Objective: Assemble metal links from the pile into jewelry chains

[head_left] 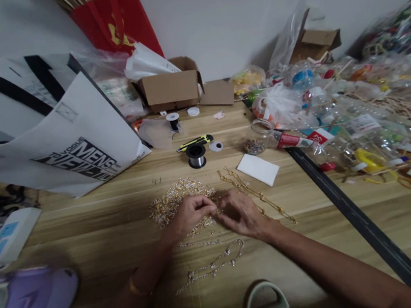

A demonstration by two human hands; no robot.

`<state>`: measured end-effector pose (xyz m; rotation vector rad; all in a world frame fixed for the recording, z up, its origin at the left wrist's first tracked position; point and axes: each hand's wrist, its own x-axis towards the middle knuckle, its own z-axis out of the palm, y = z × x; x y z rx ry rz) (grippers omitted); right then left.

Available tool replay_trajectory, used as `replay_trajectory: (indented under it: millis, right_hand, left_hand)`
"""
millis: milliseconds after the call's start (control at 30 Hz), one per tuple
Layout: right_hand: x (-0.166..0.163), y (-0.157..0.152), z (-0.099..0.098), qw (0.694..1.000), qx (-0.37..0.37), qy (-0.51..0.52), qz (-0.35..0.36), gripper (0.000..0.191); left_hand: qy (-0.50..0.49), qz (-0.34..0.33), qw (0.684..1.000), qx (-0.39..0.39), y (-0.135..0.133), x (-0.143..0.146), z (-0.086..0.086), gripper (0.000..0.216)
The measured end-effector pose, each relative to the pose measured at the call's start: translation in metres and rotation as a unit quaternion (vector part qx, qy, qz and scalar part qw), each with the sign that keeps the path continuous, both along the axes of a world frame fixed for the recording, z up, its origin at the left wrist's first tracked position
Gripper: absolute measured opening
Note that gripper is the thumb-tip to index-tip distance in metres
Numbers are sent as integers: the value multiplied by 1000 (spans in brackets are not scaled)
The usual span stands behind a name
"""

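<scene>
I have the left hand with thumb and forefinger pressed together, beside the curled right hand, whose pinch I cannot tell; the glittering heap of gold and silver metal pieces lies against my left, a beaded gold chain right of my right, a silver chain nearer me

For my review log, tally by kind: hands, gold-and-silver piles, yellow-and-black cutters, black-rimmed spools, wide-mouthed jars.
Hands (left hand, right hand): 2
Gold-and-silver pile: 1
Yellow-and-black cutter: 1
Black-rimmed spool: 1
Wide-mouthed jar: 1
Total: 6
</scene>
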<state>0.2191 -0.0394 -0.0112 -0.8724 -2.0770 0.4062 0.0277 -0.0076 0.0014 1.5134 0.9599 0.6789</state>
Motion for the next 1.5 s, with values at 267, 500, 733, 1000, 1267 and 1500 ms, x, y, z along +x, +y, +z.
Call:
replay_trajectory:
  millis: [267,500,733,1000,1267,1500]
  right_hand:
    - [1,2,1,1000,-3,-9,16,6]
    - [0,2,1,999,-15,-24,20,7]
    - [-2,1,0,999,5,-37,12,6]
    - [-3,0,-5,998,-17,-66,-7,6]
    - [-5,-2,-1,997,-32,-64,-24,12]
    - [-5,-1,0,998,-43,-52,-7,13]
  left_hand:
    - [17,-7,1000,18,-1,0,0,12]
    - [35,-7,999,28,-2,0,-1,13]
    - [75,-8,996,49,-5,0,2,14]
    - [122,9,990,74,-8,0,12,11]
    - [103,14,991,79,-9,-1,13,12]
    - [82,18,993,88,-11,-1,13,11]
